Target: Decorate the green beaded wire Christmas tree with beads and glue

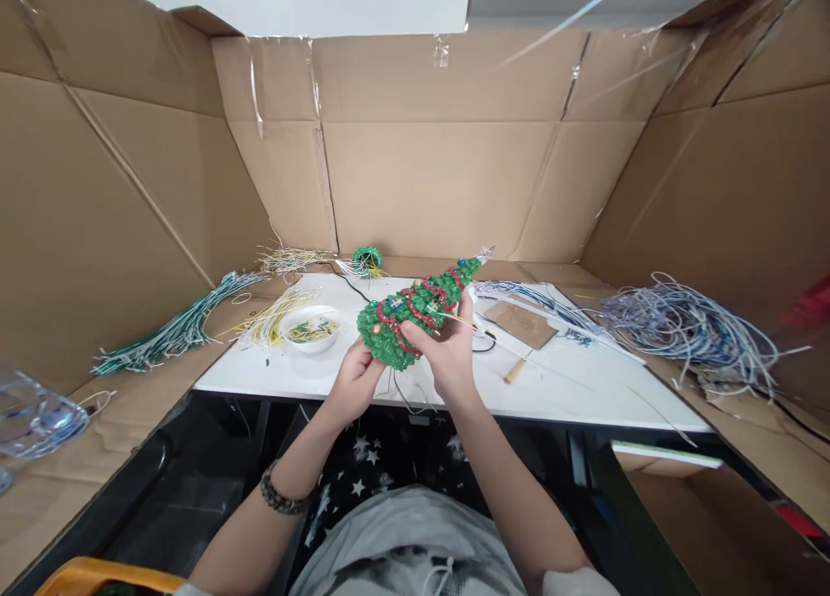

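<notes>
A small green Christmas tree with red garlands, coloured ornaments and a pale star at its tip lies tilted between my hands, its tip toward the upper right. My left hand grips the wide base from below. Wrapped round the middle and upper part is my right hand, its thumb on the front. A thin pale wire or stick runs out to the right by the right thumb. Thin wires hang below the tree's base. The fingers behind the tree are partly hidden.
On the white tabletop a white bowl holds small green and yellow bits. Green wires lie left, blue-white wires right. A round green piece sits behind. A cardboard piece and a wooden handle lie right. Cardboard walls surround the table.
</notes>
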The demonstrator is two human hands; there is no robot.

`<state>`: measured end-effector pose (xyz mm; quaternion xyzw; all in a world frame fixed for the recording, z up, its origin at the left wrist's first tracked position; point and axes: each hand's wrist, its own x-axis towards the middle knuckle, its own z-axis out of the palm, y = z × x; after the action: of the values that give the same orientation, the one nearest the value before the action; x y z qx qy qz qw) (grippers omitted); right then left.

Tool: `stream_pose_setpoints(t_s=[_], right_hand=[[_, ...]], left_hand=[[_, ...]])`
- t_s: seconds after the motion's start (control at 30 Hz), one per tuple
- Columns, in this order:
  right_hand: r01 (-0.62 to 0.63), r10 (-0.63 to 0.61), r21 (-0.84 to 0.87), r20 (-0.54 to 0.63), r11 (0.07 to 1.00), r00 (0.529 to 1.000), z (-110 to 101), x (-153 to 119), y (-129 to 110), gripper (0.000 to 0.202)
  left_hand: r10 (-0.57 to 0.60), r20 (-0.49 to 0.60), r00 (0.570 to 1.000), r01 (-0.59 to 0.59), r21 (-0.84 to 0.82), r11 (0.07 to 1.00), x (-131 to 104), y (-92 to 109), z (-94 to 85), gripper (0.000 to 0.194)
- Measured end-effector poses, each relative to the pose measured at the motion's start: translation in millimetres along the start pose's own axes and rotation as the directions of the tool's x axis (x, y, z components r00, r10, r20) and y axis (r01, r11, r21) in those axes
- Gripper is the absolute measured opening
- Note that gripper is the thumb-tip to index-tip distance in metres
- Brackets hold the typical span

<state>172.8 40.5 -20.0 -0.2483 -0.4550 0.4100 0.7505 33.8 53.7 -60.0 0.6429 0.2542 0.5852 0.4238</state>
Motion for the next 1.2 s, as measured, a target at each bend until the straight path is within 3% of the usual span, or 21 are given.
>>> stream_pose_setpoints(t_s=[0.13,0.27,0.43,0.53,0.6,0.7,0.77,0.97,1.2], right_hand=[[-0.004,0.004,-0.023,-0.014,1.0,1.0,3,-3,2,0.081],[-0.007,0.009,-0.06,0.035,0.998,0.999,7,-9,6,0.084],[-0.041,0.051,-0.118,0.085,0.992,0.995,11,-17,14,0.099],[-0.003,0.014,-0.091,0.125,0.996,0.992,13,-20,17,0.105],[0.081,-0.077,-0.045,0.094,0.996,0.993,14,-21,18,0.09],[0.174,-0.173,-0.039,0.025,0.984,0.985,16,-21,19,0.039],[0.184,-0.185,-0.088,-0.007,0.979,0.983,15,-19,19,0.018],[0.22,-0.252,-0.21,-0.143,0.953,0.957,10,-13,16,0.012],[0.307,-0.386,-0.42,-0.118,0.854,0.915,7,-17,19,0.012]], left_hand=[[-0.161,-0.126,0.979,0.127,-0.237,0.963,4,1,12.1,0.028],[-0.289,-0.222,0.931,0.16,-0.464,0.871,6,7,26.6,0.043],[-0.459,-0.225,0.859,0.261,-0.579,0.773,3,3,27.5,0.047],[-0.475,-0.201,0.857,0.274,-0.602,0.75,1,-2,25.3,0.043],[-0.482,-0.216,0.849,0.265,-0.616,0.742,2,-4,24.4,0.041],[-0.54,-0.252,0.803,0.275,-0.646,0.712,3,-6,23.7,0.032],[-0.57,-0.25,0.783,0.292,-0.661,0.692,4,-6,23.9,0.027],[-0.596,-0.202,0.777,0.344,-0.657,0.671,3,-3,26.7,0.024],[-0.523,-0.125,0.843,0.354,-0.603,0.715,3,0,26.4,0.031]])
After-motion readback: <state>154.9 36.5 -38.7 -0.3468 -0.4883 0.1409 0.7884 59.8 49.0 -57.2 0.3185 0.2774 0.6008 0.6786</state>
